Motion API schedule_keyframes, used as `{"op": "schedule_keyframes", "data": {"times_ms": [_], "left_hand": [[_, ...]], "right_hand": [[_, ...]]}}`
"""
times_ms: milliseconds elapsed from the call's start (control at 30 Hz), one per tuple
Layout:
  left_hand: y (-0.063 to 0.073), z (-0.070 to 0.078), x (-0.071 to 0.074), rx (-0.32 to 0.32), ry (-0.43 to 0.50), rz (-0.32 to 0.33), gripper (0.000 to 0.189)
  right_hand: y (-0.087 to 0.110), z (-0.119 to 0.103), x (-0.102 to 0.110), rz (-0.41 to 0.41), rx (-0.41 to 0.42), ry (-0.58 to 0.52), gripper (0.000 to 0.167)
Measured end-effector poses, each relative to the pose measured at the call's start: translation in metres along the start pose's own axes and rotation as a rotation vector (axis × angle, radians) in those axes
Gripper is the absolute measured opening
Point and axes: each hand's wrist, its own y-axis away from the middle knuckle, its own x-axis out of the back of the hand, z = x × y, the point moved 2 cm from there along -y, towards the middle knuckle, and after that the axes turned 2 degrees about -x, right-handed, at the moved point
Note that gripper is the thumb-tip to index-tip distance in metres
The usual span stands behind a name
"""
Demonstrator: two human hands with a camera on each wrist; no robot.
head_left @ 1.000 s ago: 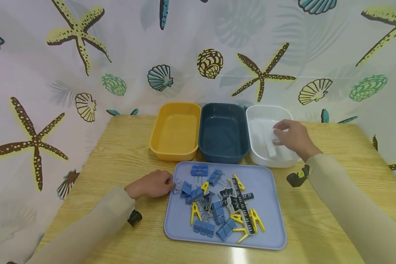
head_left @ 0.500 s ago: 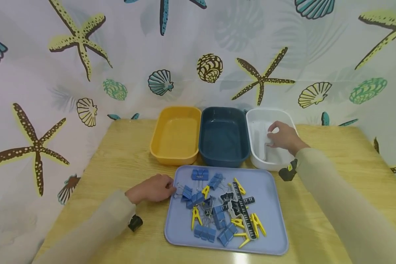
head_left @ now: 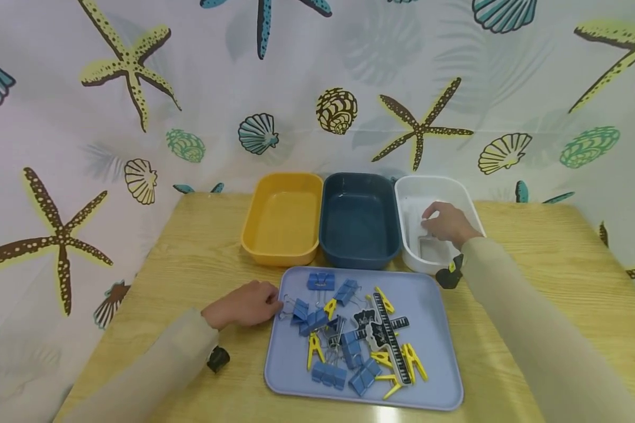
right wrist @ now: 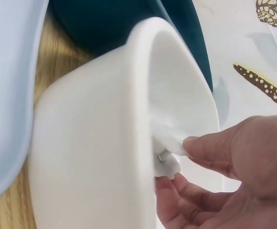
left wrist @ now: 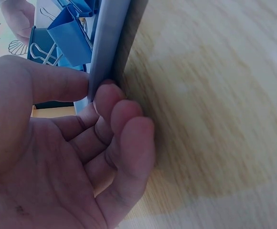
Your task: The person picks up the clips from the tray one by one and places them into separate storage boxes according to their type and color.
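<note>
My left hand (head_left: 249, 302) pinches the left rim of the light blue tray (head_left: 431, 305); in the left wrist view the thumb lies on the rim's inner side and the curled fingers on its outer side. My right hand (head_left: 447, 222) reaches into the white box (right wrist: 88, 129). Its thumb and fingers pinch a white clip (right wrist: 167, 138) with a long flat body and a small metal spring, low inside the box. Blue binder clips (head_left: 328, 375), yellow clothespins (head_left: 314, 348) and black-and-white piano-key strips (head_left: 391, 341) with dark lettered plates lie heaped on the tray.
A dark blue box (head_left: 360, 258) and a yellow box (head_left: 280, 257) stand in a row left of the white one, behind the tray. All rest on a wooden table (head_left: 206, 235). A curtain (head_left: 296, 70) printed with shells and starfish hangs behind.
The right hand has shifted left inside the white box, carrying the white clip toward the box's left wall. The left hand stays at the tray rim. The head view has tilted up slightly.
</note>
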Motion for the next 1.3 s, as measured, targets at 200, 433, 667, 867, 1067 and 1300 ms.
{"op": "schedule_keyframes", "data": {"times_ms": [200, 433, 667, 867, 1067, 1300], "left_hand": [[-0.004, -0.001, 0.001, 0.007, -0.013, -0.005, 0.032], [-0.003, -0.002, 0.002, -0.01, -0.012, 0.006, 0.033], [-0.003, -0.003, 0.0, -0.01, -0.027, 0.011, 0.034], [-0.002, -0.002, 0.0, -0.01, -0.034, 0.015, 0.033], [-0.001, -0.002, -0.001, 0.011, -0.043, 0.009, 0.035], [-0.002, -0.001, -0.002, -0.005, -0.031, 0.009, 0.034]], "right_hand": [[-0.006, 0.001, -0.006, 0.018, 0.013, 0.03, 0.026], [-0.014, -0.001, -0.011, 0.014, -0.018, 0.028, 0.023], [-0.016, 0.001, -0.013, -0.004, -0.026, 0.026, 0.023], [-0.018, 0.003, -0.015, -0.014, -0.042, 0.043, 0.024], [-0.02, 0.006, -0.018, -0.041, -0.07, 0.055, 0.029], [-0.019, 0.011, -0.017, -0.025, -0.085, 0.063, 0.032]]}}
